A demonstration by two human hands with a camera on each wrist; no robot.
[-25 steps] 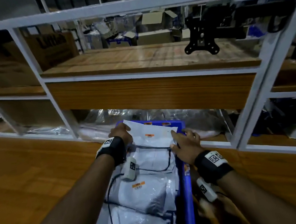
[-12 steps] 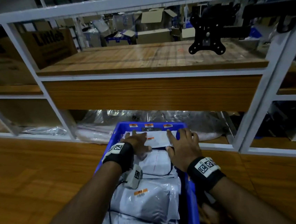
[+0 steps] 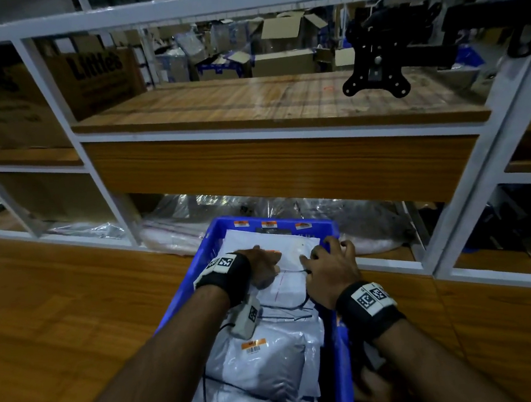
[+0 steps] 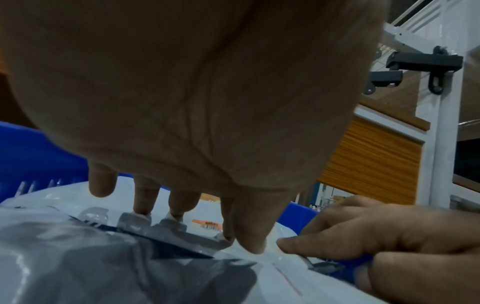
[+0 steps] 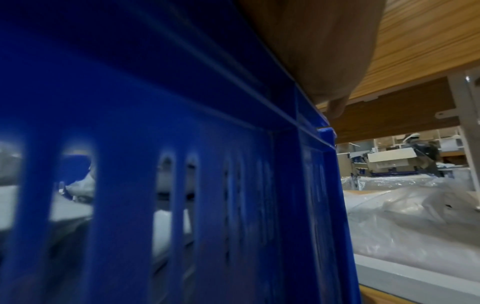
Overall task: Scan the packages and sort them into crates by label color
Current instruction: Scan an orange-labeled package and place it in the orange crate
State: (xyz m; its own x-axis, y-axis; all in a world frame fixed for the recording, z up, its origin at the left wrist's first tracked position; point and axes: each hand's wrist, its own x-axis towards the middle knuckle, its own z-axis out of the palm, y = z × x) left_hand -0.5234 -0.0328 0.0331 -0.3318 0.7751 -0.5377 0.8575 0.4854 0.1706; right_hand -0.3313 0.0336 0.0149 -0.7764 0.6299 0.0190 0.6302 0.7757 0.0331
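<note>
A: The package [image 3: 272, 248], a flat white mailer with an orange label, lies on top of the pile at the far end of the blue crate [image 3: 342, 355]. The left hand [image 3: 262, 264] has its straight fingers [image 4: 141, 198] spread on the mailer, the tips pressing the plastic down; nothing is curled round it.

B: And the right hand [image 3: 330, 267]?

A: It sits at the crate's right rim beside the mailer's right edge. In the left wrist view its fingers look bent, with a fingertip on the white plastic, but whether it pinches the edge or only rests there cannot be told. The right wrist view shows mostly the slotted outside wall of the crate.

B: Why press it flat?

A: Likely to seat it level on the stack, so it does not slide off the slick bags below. The orange stickers [image 3: 269, 223] on the crate's far wall match the label, which would explain why it is in this crate.

B: What else is in there?

A: More white and grey poly bags [image 3: 266, 362], at least one with an orange label too, and a thin black cable running over them. The crate stands on a wooden bench [image 3: 58, 318], its far end near a white-framed shelf [image 3: 280, 102] with clear plastic sheeting bunched underneath.
</note>
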